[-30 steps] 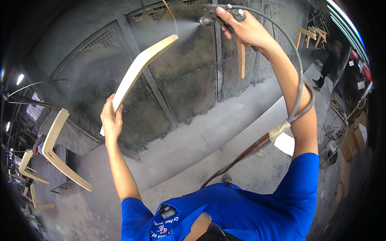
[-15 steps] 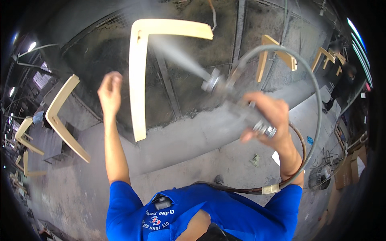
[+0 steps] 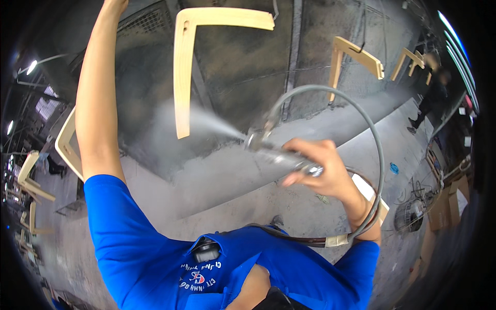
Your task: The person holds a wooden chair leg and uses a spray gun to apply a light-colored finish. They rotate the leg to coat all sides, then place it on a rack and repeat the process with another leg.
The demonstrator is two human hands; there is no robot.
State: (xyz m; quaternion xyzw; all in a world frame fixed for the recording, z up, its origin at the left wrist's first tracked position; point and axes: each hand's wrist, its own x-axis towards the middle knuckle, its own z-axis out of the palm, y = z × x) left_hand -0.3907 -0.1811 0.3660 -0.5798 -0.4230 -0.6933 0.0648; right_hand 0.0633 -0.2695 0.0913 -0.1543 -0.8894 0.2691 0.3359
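Observation:
My right hand (image 3: 328, 168) is wrapped round a metal spray gun (image 3: 281, 159), somewhat blurred. A pale mist fans from its nozzle to the lower end of an L-shaped light wood piece (image 3: 184, 67), which hangs upright in front of me, apart from both hands. A grey hose (image 3: 380, 144) loops from the gun back round my right forearm. My left arm is stretched up and forward; only part of my left hand (image 3: 117, 4) shows at the top edge, left of the wood piece. Its fingers are cut off from view.
Similar wood pieces hang on the right (image 3: 361, 57) and on the left (image 3: 67, 144), the latter partly behind my left arm. A dark, stained booth wall (image 3: 248, 62) stands behind. A person (image 3: 434, 98) in dark clothes is at far right. A fan (image 3: 411, 214) and cardboard boxes (image 3: 449, 206) sit at right.
My left hand has risen from beside the wood piece to the top edge. The spray gun has moved left and down, its mist shifting from the piece's upper corner to its lower end.

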